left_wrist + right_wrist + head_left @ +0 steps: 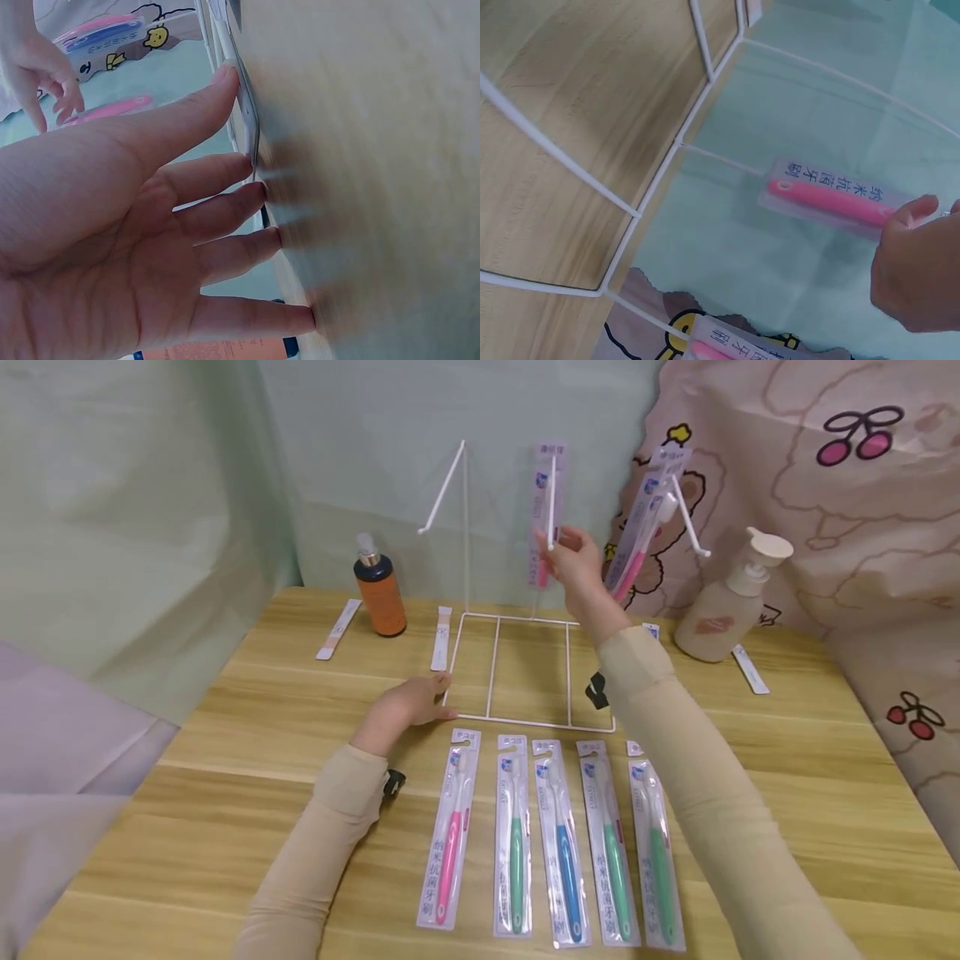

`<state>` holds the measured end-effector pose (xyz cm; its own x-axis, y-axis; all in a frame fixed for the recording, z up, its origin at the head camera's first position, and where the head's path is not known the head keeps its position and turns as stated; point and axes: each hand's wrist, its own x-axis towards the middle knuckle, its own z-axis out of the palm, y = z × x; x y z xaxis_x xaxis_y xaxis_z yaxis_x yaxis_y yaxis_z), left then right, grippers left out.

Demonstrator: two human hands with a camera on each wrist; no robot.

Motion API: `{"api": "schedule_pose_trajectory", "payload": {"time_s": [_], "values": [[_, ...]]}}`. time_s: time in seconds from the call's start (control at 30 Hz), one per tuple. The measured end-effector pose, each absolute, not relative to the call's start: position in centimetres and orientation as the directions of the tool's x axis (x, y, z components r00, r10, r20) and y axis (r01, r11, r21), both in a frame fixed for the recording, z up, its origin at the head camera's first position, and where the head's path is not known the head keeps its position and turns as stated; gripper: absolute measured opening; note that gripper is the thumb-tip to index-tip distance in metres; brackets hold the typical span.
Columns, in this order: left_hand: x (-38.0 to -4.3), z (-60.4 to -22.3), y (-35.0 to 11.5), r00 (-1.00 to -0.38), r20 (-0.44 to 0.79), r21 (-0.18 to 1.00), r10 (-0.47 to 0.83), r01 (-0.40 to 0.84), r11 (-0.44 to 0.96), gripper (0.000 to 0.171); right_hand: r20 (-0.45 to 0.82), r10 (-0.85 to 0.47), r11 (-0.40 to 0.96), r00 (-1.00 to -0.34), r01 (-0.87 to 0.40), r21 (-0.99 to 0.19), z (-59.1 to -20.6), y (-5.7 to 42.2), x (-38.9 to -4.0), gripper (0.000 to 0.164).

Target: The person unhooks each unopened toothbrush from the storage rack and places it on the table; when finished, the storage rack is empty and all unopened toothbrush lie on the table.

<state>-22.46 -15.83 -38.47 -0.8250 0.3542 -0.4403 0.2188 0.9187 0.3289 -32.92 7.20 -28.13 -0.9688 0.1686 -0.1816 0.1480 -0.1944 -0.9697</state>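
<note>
A white wire rack (pixel 551 724) with three arms stands on the table. My left hand (pixel 408 706) steadies its near left base corner, thumb (pixel 225 79) against the wire and fingertips on the tabletop. From the middle arm hangs a packaged pink toothbrush (pixel 542 572). My right hand (pixel 576 564) is beside that pack near the arm's tip, fingers loosely bent and apart, overlapping the pack's edge (pixel 817 199). Another packaged pink toothbrush (pixel 633 564) hangs on the right arm. The left arm (pixel 444 489) bears nothing.
Several packaged toothbrushes lie in a row before the rack: pink (pixel 448 860), blue (pixel 570 877) and green (pixel 516 868). An orange spray bottle (pixel 381 597) stands behind left, a beige pump bottle (pixel 723 610) behind right. Slim white sachets (pixel 441 639) lie near the rack.
</note>
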Motion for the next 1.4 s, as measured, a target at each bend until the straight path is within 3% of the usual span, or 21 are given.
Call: {"api": "schedule_pose_trajectory", "payload": {"time_s": [0.37,0.87,1.13,1.4], "values": [[-22.6,-38.4,-15.6,-0.832,-0.435,0.328,0.344,0.209,0.921,0.075,-0.19,0.071,-0.123,-0.979,0.181,-0.976,-27.5,7.0,-33.8,0.031],[-22.5,-38.3,-15.4,-0.827,-0.438,0.318,0.353,0.224,0.921,0.074,-0.184,-0.027,-0.074,-0.983,0.185,-0.98,-27.2,6.1,-32.8,0.04],[-22.1,-38.6,-15.9,-0.828,-0.433,0.312,0.355,0.232,0.921,0.074,-0.147,-0.196,0.137,-0.969,0.122,-0.983,-27.7,6.4,-29.2,0.043],[-22.4,-38.7,-16.0,-0.828,-0.408,0.33,0.383,0.258,0.908,0.073,-0.114,-0.29,0.32,-0.95,0.016,-0.947,-28.3,8.5,-25.1,0.034]]}}
